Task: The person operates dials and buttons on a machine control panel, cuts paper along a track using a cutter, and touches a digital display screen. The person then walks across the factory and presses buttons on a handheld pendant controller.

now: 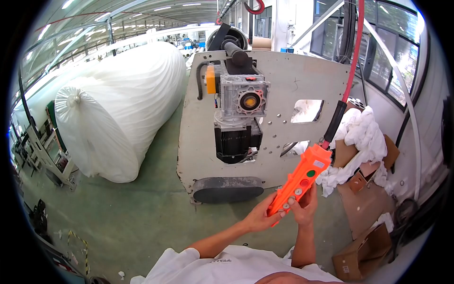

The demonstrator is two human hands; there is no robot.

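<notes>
An orange hoist pendant control (302,175) with green, red and pale buttons hangs from a red cable and is tilted in front of me. My left hand (261,214) is wrapped round its lower left side, fingers closed. On the other side my right hand (305,206) grips the pendant, its thumb resting on or close to a lower button. A black sleeve (335,122) covers the cable where it enters the pendant's top. Parts of the fingers are hidden behind the pendant.
Ahead stands a grey machine side plate (279,142) carrying a motor (232,143) and gearbox (243,97). To the left lies a huge white-wrapped roll (127,104). White sheeting (362,135) and a cardboard box (362,255) lie at right. A red hook (255,7) hangs overhead.
</notes>
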